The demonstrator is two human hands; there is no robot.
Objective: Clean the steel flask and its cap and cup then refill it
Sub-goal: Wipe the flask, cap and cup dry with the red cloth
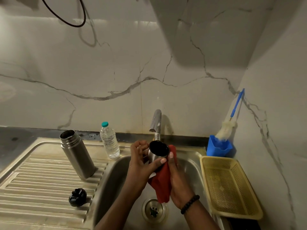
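Both forearms reach over the sink (116,165), just above its drain (153,210). Left hand (141,165) grips the steel cup (157,152) with fingers curled round its side, dark mouth tilted toward the camera. Right hand (177,181) — a beaded bracelet (189,204) at the wrist — holds a red cloth (163,183) against the cup, thumb pressing near the rim. On the ribbed draining bench (41,183) to the left, the open steel flask (77,154) stands upright, the black cap (77,197) lying nearer the camera. Beside the flask stands a plastic water bottle (109,141); the tap (156,124) rises just behind the cup.
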